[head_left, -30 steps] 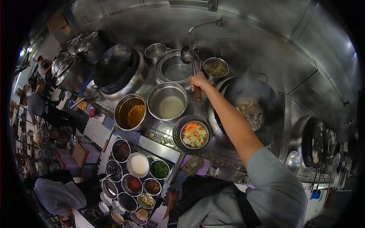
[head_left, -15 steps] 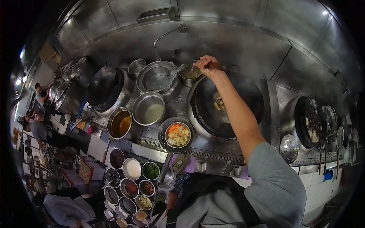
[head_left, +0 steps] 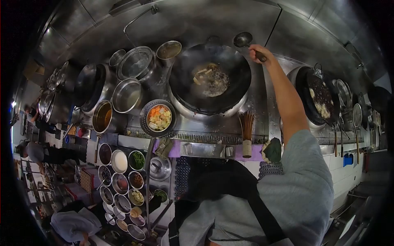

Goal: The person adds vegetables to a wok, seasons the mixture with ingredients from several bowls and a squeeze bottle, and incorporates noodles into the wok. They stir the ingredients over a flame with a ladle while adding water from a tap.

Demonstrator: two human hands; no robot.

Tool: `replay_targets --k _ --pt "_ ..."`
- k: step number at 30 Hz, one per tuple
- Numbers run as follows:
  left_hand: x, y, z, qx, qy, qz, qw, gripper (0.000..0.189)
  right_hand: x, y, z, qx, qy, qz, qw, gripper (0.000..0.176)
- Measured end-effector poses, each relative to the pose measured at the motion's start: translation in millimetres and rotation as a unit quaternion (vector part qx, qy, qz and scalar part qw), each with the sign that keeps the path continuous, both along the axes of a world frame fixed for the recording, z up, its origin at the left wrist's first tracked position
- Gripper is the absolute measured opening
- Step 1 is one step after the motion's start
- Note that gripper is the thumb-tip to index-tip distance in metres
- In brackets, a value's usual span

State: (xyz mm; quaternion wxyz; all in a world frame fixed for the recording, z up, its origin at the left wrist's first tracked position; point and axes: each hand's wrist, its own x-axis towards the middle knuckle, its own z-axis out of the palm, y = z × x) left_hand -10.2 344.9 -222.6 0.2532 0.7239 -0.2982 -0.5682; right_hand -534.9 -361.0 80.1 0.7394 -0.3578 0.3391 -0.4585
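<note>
My right hand (head_left: 266, 54) is closed around the grip of a metal ladle (head_left: 243, 39). Its dark bowl hangs beyond the back right rim of a large black wok (head_left: 234, 96), near the steel wall. Pale pieces of food (head_left: 201, 75) and bubbling liquid lie at the bottom of this wok, with some steam above. Left of the wok, a perforated strainer (head_left: 144, 119) holds a bowl of chopped orange and pale yellow vegetables (head_left: 159, 118). No part of my left hand shows.
Behind the strainer stand a pot of brown liquid (head_left: 102, 117) and several steel basins. Seasoning bowls (head_left: 119, 160) crowd the lower left. A bamboo brush (head_left: 246, 133) and folded cloth (head_left: 272, 151) rest along the front edge. Another wok (head_left: 303, 92) stands right. Other people are at far left.
My right hand has moved right, from above the back left of the wok to beyond its right side, with the ladle. The view has shifted right, showing the brush and cloth.
</note>
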Motion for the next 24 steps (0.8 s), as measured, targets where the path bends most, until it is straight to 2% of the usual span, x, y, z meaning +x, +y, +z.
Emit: replay_targets --k 2,3,5,6,8,10,12,14,15,16,18,20,21,22,23,24 --pt "-4 9 13 0.006 0.0 0.011 1.0 0.019 -25 33 -10 0.022 0.171 -0.03 0.985 0.012" --pt "-5 16 16 0.01 0.001 0.016 1.0 0.019 -32 50 -17 0.03 0.172 -0.025 0.984 0.012" --pt "-8 25 23 0.019 0.005 0.023 1.0 0.018 -47 82 -38 0.129 0.359 -0.057 0.923 0.011" --pt "-7 35 24 0.026 0.007 0.026 0.999 0.018 -49 106 -53 0.139 0.362 -0.052 0.92 0.011" --pt "-8 45 23 0.035 0.012 0.033 0.999 0.018 -51 164 -78 0.075 0.497 -0.137 0.854 0.012" --pt "-8 50 11 0.035 0.019 0.044 0.998 0.017 -38 243 -86 -0.019 0.534 -0.141 0.833 0.021" --pt "-8 48 -2 0.026 0.024 0.062 0.997 0.017 -4 317 -87 -0.015 0.558 -0.181 0.81 0.043" --pt "-6 49 -6 0.014 0.026 0.086 0.996 0.017 -15 365 -181 -0.177 0.722 -0.219 0.633 0.058" --pt "-7 50 -8 0.007 0.026 0.102 0.994 0.017 4 391 -171 -0.126 0.697 -0.211 0.673 0.061" --pt "4 70 -57 0.0 0.025 0.123 0.992 0.016 27 418 -160 -0.076 0.67 -0.199 0.712 0.064" --pt "-9 83 -28 -0.091 -0.043 0.165 0.981 0.015 27 448 -206 -0.114 0.713 -0.178 0.668 0.066" --pt "-3 118 -43 -0.031 0.005 0.189 0.981 0.015 31 468 -219 -0.094 0.693 -0.148 0.699 0.065" --pt "-3 139 -47 -0.011 -0.022 0.182 0.983 0.019 10 467 -259 -0.171 0.729 -0.108 0.653 0.064" --pt "-6 156 -17 -0.031 -0.061 0.181 0.981 0.016 40 478 -203 -0.123 0.742 0.003 0.659 0.06" --pt "-5 182 -29 -0.046 -0.054 0.226 0.972 0.015 22 476 -221 -0.266 0.689 0.064 0.671 0.057" --pt "-5 207 -19 -0.034 -0.123 0.24 0.962 0.016 -1 468 -238 -0.37 0.699 0.17 0.588 0.053"
